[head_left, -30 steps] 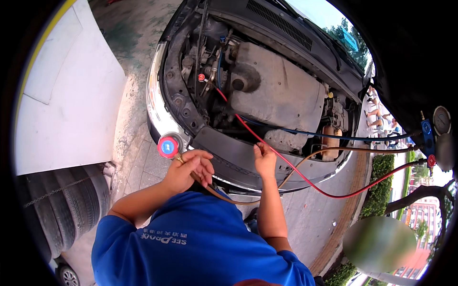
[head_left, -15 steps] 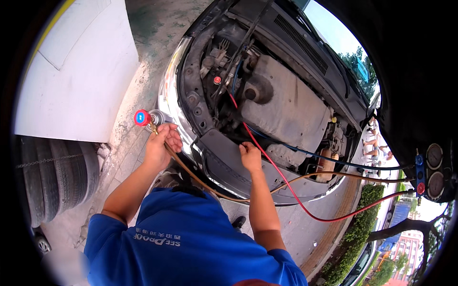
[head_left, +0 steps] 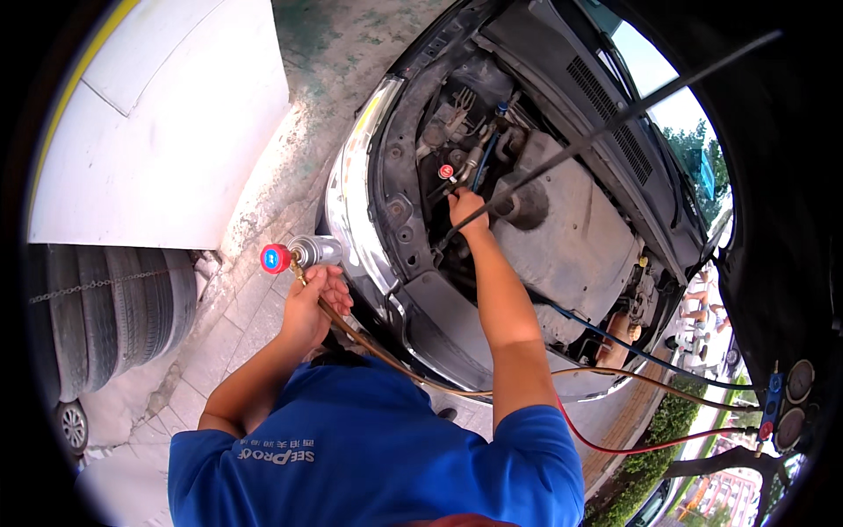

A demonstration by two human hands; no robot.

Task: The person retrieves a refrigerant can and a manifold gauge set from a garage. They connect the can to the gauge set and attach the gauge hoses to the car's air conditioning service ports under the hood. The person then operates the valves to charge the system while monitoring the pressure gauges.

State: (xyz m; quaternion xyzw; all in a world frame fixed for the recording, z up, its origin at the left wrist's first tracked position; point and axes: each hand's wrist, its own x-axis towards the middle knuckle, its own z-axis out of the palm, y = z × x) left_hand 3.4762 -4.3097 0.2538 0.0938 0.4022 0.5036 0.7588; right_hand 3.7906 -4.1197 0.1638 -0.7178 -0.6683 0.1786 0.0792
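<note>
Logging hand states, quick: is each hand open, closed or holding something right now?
Left hand: part-curled, holding the brown hose near the silver can.
Right hand: near the red-capped fitting; grip cannot be told.

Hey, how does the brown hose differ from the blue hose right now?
Ends: the brown hose leads to a brass fitting at the left hand, beside a metal can; the blue hose runs into the engine bay. 
Path: the brown hose sags outside the car's front; the blue hose passes over the engine bay. 
Shared: both reach the gauge set on the right side of the picture.
</note>
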